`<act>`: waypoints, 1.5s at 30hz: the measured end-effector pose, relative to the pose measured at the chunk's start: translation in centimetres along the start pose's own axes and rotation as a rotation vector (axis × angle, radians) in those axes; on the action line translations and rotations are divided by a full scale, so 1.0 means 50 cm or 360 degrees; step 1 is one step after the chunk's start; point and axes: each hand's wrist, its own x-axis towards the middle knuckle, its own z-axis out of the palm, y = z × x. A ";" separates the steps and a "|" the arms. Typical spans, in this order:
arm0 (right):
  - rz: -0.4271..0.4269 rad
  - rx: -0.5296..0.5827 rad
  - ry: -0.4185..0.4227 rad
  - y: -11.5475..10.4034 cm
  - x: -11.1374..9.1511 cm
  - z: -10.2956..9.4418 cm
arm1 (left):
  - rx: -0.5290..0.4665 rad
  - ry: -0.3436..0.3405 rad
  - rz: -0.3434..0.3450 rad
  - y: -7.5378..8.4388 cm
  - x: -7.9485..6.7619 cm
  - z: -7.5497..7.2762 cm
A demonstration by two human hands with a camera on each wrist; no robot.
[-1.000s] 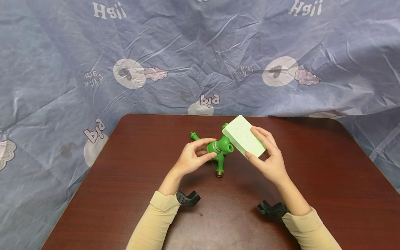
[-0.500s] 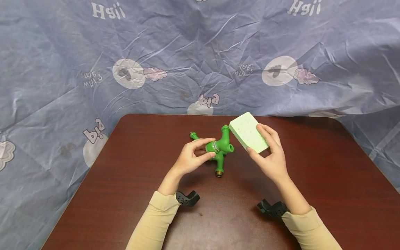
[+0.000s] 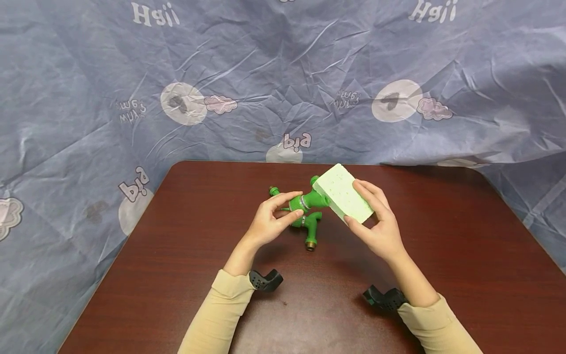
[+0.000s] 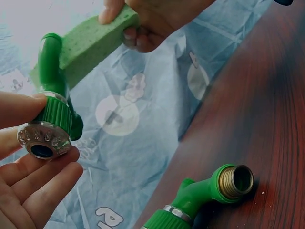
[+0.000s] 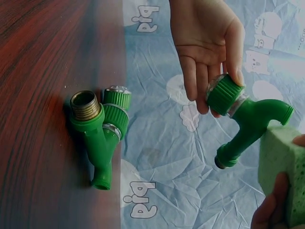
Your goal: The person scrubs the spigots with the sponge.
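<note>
A green plastic tap [image 3: 315, 199] is held above the table by my left hand [image 3: 270, 223]. Its thumb and fingers pinch the ribbed green knob [image 4: 56, 114], which has a silvery end cap. My right hand [image 3: 381, 231] grips a pale green sponge [image 3: 346, 194] between thumb and fingers. The sponge's left face lies against the tap's body and spout [image 5: 276, 110], covering part of the tap in the head view. Below the held tap, a second green tap [image 3: 311, 228] with a brass threaded end lies on the table; the left hand partly hides it.
Behind the left hand, the threaded end of another green tap [image 3: 274, 191] shows on the dark red-brown table [image 3: 177, 255]. A blue-grey printed cloth [image 3: 283, 73] hangs behind the table's far edge. Black wrist mounts [image 3: 267, 281] sit on both wrists.
The sponge drew away from the tap to the right, then came back left onto it. The left hand has raised and turned the held tap slightly, so more of the lower tap shows.
</note>
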 end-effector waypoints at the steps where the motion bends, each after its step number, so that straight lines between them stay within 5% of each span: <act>1: 0.0007 -0.0027 0.0019 -0.006 0.001 0.001 | -0.0003 0.0005 0.0010 -0.001 0.000 0.000; 7: 0.0072 -0.0099 0.0130 -0.043 0.010 0.006 | -0.0023 0.0055 -0.0017 -0.026 0.003 -0.001; 11: 0.0067 -0.0036 0.0185 -0.044 0.010 0.006 | 0.0014 0.0217 -0.0001 -0.047 0.005 0.000; 16: 0.0040 0.0041 0.0226 -0.025 0.006 0.002 | 0.0060 0.0409 0.0037 -0.008 0.003 0.001; 32: -0.0055 0.0092 0.0145 0.008 -0.004 0.001 | 0.0128 0.0594 0.0114 -0.002 0.005 0.003; 45: -0.0117 -0.0191 -0.0008 -0.057 0.004 0.022 | 0.0119 0.0701 0.0139 -0.003 0.005 0.006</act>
